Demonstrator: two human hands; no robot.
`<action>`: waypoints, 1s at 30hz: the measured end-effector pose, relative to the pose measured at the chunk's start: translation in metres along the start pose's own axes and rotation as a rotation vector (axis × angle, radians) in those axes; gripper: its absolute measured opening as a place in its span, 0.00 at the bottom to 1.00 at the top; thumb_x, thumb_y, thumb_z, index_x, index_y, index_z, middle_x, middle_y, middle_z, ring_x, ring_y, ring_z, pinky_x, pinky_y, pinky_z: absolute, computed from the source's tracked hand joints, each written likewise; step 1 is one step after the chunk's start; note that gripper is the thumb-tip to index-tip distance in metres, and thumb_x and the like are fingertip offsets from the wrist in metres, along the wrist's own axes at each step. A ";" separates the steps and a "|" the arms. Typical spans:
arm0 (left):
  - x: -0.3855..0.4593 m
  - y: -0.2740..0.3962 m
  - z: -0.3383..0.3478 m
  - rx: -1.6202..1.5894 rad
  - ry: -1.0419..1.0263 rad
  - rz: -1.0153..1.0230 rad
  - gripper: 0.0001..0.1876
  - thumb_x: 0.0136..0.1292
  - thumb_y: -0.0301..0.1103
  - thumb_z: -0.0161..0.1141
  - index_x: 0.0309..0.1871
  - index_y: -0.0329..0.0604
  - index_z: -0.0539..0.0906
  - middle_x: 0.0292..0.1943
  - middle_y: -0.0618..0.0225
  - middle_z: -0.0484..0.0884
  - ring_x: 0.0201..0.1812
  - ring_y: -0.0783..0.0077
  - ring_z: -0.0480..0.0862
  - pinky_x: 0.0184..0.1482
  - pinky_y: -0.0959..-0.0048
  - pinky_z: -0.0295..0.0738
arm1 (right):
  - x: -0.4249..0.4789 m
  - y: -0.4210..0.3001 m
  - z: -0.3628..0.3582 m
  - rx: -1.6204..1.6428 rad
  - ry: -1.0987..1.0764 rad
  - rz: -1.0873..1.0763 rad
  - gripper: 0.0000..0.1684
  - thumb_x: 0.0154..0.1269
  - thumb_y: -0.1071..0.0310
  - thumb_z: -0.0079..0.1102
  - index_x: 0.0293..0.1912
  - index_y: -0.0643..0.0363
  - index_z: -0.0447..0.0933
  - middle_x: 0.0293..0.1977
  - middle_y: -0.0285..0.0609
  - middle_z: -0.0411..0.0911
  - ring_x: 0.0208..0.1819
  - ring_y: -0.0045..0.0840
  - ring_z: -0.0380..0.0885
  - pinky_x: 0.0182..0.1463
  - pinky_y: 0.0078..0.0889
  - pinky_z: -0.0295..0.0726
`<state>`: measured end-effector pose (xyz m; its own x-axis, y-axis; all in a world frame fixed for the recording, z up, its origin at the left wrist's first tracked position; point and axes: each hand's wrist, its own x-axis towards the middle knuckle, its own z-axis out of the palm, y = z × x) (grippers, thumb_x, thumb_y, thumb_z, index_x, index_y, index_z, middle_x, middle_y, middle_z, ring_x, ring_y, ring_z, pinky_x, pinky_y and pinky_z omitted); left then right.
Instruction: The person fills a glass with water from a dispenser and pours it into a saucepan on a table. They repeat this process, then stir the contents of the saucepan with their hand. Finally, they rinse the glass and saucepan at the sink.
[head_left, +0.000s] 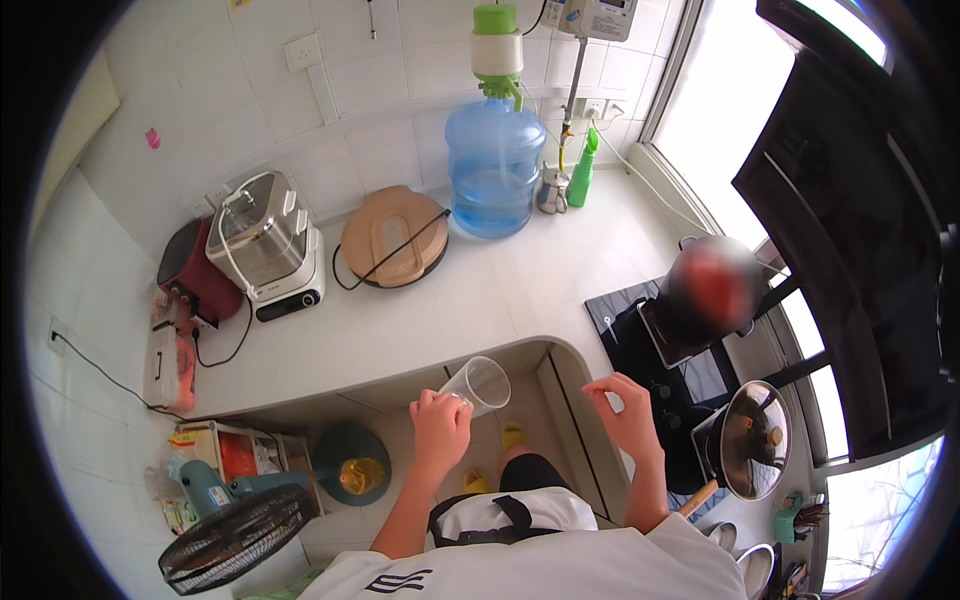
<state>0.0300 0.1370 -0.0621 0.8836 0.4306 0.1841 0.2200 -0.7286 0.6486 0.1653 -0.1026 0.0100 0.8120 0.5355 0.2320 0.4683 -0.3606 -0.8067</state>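
My left hand (441, 427) grips a clear cup (486, 384) at its side, likely by a handle that my fingers hide. The cup is tilted, with its round mouth turned up and to the right, and markings show faintly on its wall. It is in the air over the floor, just in front of the counter edge. My right hand (624, 411) is raised near the counter's inner corner, left of the stove, with bent fingers and nothing visible in it. A large blue water bottle (496, 172) with a green-topped hand pump (496, 52) stands on the white counter (480, 289) ahead.
A round electric griddle (394, 236), a steel-and-white appliance (266, 244) and a dark red air fryer (199, 270) stand left. A blurred pot (709, 292) and a lidded pan (754, 442) occupy the stove at right. A fan (240, 536) stands at lower left.
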 end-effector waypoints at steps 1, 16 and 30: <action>0.014 -0.007 0.001 -0.092 -0.029 -0.055 0.12 0.62 0.35 0.59 0.25 0.40 0.77 0.26 0.65 0.77 0.37 0.61 0.74 0.46 0.60 0.62 | 0.021 0.005 -0.003 0.010 -0.015 -0.008 0.08 0.60 0.81 0.56 0.37 0.62 0.81 0.30 0.44 0.79 0.33 0.31 0.80 0.38 0.26 0.76; 0.299 0.015 0.018 -1.018 -0.006 -0.234 0.19 0.71 0.40 0.52 0.23 0.44 0.68 0.20 0.77 0.64 0.26 0.82 0.61 0.32 0.78 0.56 | 0.586 -0.089 -0.045 0.099 0.313 -0.820 0.13 0.67 0.68 0.51 0.45 0.60 0.81 0.31 0.39 0.82 0.37 0.20 0.82 0.42 0.25 0.79; 0.403 -0.014 0.026 -0.913 -0.053 -0.278 0.18 0.71 0.40 0.52 0.25 0.41 0.69 0.21 0.79 0.61 0.27 0.85 0.59 0.29 0.79 0.54 | 0.846 -0.087 0.059 -0.930 -0.229 -0.845 0.22 0.61 0.59 0.50 0.44 0.66 0.83 0.44 0.58 0.81 0.47 0.47 0.80 0.52 0.45 0.77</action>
<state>0.3942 0.3070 -0.0158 0.8708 0.4847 -0.0826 0.0374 0.1023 0.9940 0.7907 0.4268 0.2440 0.1089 0.9442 0.3110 0.9492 -0.1916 0.2495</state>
